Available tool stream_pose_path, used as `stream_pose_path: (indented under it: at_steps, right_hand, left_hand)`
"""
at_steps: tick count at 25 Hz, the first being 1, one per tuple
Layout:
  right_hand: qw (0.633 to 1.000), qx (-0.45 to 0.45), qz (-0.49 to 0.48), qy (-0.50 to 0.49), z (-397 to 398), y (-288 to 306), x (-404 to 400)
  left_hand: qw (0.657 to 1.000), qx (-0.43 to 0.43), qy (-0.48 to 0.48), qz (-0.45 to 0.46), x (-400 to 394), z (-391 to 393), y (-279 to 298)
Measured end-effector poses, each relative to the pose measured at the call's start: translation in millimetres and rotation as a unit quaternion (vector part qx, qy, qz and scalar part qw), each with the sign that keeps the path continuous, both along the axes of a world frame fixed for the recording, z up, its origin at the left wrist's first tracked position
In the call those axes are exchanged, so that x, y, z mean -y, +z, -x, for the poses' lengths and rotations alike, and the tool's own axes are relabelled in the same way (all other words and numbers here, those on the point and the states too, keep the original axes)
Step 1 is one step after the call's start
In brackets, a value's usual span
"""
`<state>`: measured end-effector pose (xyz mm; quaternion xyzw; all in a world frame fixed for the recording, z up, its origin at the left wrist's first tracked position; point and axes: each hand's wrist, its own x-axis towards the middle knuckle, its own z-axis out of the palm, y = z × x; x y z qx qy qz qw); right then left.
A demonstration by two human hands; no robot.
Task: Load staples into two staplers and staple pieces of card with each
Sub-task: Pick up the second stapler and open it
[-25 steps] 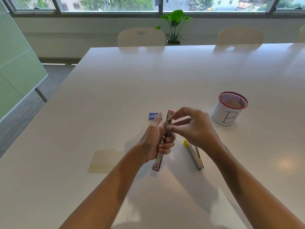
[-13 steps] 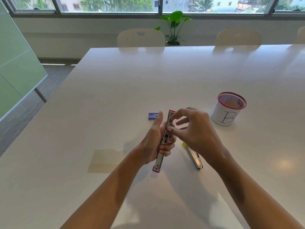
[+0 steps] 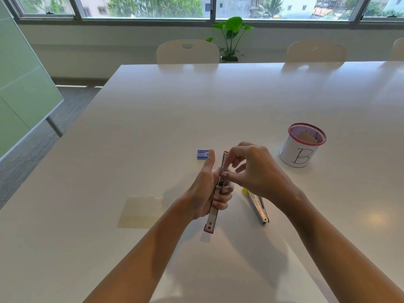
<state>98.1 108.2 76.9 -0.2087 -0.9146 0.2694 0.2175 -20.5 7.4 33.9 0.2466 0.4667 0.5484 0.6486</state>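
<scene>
With my left hand (image 3: pixel 204 191) wrapped around the opened red stapler (image 3: pixel 215 193) above the table's (image 3: pixel 153 127) near middle, my right hand's (image 3: pixel 255 171) fingertips pinched at its channel, so I judged 1 staple strip should seat flat before closing.

Views: one, a wide-angle camera worn on the person's head.
Position: at the near edge of the white table (image 3: pixel 153 119), above both forearms.
Facing: forward and down, across the tabletop toward the chairs (image 3: pixel 187 51) and windows (image 3: pixel 144 6) at the far wall.
Nearness: close; the left hand (image 3: pixel 207 191) and right hand (image 3: pixel 258 171) sit mid-frame.
Distortion: straight edges bow near the frame's sides.
Overlap: none, a single view.
</scene>
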Motion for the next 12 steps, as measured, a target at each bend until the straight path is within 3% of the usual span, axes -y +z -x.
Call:
stream_pose_path:
  at_steps: [6,12]
  right_hand:
    - [0.997,-0.014,0.044,0.057,-1.5,-5.8,-9.0]
    - [0.968,-0.119,0.204,-0.087,-7.6,-20.1,-30.4]
  left_hand:
    - [1.0,0.021,0.016,0.005,-4.6,0.7,-4.1]
    - [0.998,0.034,0.039,0.027,-11.6,-3.2,-7.5]
